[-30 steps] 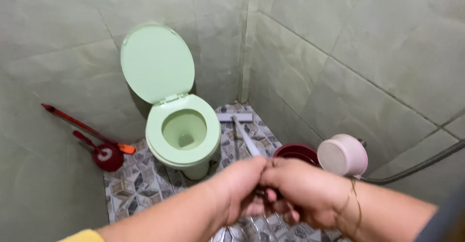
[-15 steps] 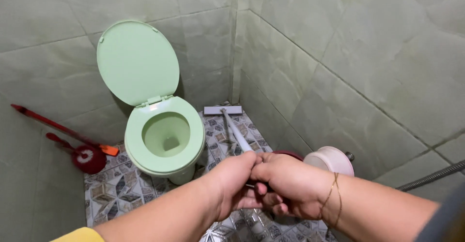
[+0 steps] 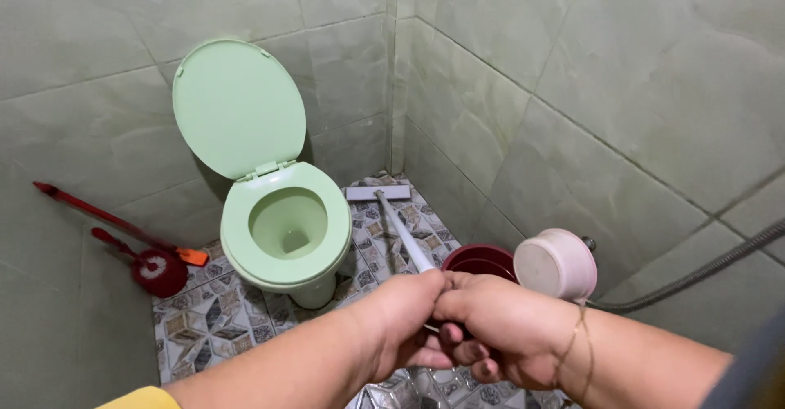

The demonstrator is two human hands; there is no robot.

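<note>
My left hand [image 3: 402,319] and my right hand [image 3: 495,325] are both closed around the near end of a long white handle [image 3: 403,236]. The handle runs away from me to a flat grey floor-wiper head [image 3: 377,192], which lies on the patterned tile floor [image 3: 214,319] by the far corner, right of the toilet. A pale green toilet [image 3: 286,229] stands against the back wall with its lid [image 3: 239,108] raised and its bowl open. A thin gold bracelet circles my right wrist.
A dark red bucket [image 3: 478,258] and a pinkish-white scoop [image 3: 555,265] sit by the right wall, just beyond my hands. A grey hose [image 3: 695,274] runs along that wall. A red toilet brush [image 3: 155,270] and a red-handled tool [image 3: 114,222] lean at the left wall.
My hands stay clasped on the handle. The view has shifted slightly, and the wiper head has stayed close to the far corner.
</note>
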